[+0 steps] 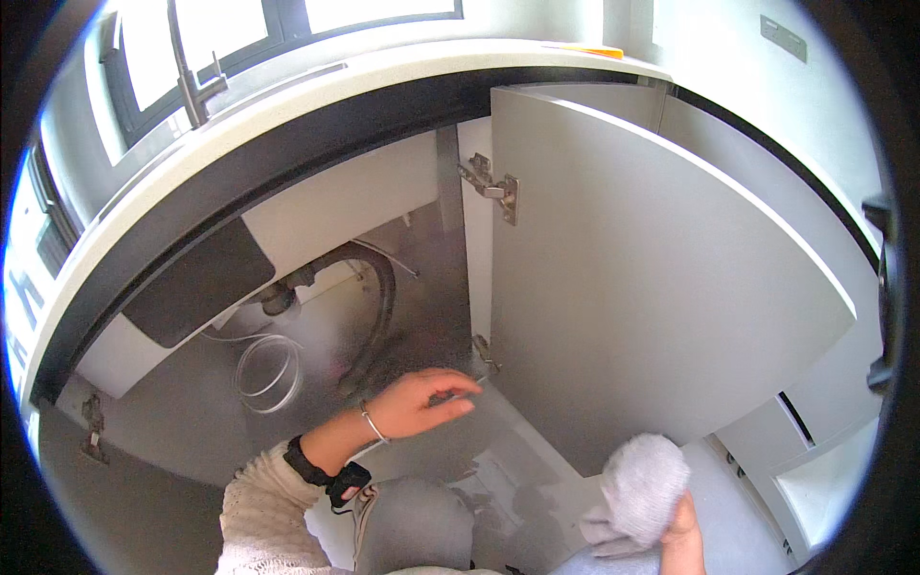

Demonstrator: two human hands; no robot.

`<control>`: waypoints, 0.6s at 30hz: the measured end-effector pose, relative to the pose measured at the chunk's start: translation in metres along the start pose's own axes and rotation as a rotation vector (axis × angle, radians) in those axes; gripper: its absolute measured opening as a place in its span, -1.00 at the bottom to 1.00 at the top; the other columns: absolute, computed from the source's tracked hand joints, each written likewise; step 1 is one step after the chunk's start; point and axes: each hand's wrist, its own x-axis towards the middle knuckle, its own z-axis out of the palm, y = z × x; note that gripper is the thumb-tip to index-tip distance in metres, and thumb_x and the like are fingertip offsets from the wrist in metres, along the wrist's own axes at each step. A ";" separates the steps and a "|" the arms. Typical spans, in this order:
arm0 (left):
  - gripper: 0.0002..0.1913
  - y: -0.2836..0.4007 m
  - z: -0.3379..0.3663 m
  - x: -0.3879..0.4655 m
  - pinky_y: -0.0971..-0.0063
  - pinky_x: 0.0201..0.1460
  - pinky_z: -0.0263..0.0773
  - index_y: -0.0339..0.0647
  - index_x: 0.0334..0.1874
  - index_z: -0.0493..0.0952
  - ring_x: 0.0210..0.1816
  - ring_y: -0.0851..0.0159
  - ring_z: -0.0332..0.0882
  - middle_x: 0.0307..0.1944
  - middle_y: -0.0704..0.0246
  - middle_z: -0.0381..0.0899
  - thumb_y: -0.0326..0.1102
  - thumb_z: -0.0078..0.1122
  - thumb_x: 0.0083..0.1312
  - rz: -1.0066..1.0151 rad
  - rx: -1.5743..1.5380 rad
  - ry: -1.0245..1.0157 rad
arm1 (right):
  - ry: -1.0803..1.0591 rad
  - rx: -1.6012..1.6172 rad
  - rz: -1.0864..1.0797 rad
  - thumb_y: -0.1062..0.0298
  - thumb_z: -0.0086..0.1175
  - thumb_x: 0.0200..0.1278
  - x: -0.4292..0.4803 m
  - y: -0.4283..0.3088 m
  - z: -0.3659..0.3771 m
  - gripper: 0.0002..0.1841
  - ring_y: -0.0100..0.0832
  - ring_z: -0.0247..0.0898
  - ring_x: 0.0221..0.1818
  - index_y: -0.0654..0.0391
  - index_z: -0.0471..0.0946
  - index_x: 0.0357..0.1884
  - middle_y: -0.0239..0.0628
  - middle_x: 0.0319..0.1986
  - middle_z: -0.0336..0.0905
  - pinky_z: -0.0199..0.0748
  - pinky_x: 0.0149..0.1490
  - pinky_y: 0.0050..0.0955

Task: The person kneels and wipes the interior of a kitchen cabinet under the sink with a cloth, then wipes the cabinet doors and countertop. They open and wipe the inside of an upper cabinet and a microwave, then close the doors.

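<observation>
My left hand [424, 404] hovers at the mouth of a sink base cabinet, fingers slightly curled and apart, with nothing in it. It is near the lower metal hinge [486, 352]. My right hand [683, 519], at the lower right, holds a bunched light grey cloth [643, 489] that hides most of its fingers. The cloth is close to the lower edge of the open grey cabinet door [647, 273]. Inside the cabinet are a dark drain hose [388, 287] and a coiled clear tube [267, 374].
Above the cabinet runs a pale countertop [402, 57] with a tap [192, 93] and an orange item [600, 52]. The upper hinge [496, 188] joins the door to the cabinet side. A second hinge [93, 431] is at the left. Marks show on the floor [517, 489].
</observation>
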 end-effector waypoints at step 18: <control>-0.47 0.044 0.003 0.059 0.24 0.33 0.30 -0.22 0.32 0.28 0.22 0.19 0.43 0.21 0.24 0.46 0.01 -0.07 0.47 0.121 -1.198 0.875 | 0.091 -1.211 -1.714 0.24 0.03 0.23 0.024 -0.058 0.074 -0.30 0.03 0.16 0.30 0.08 0.11 0.42 0.11 0.35 0.11 0.24 0.23 -0.09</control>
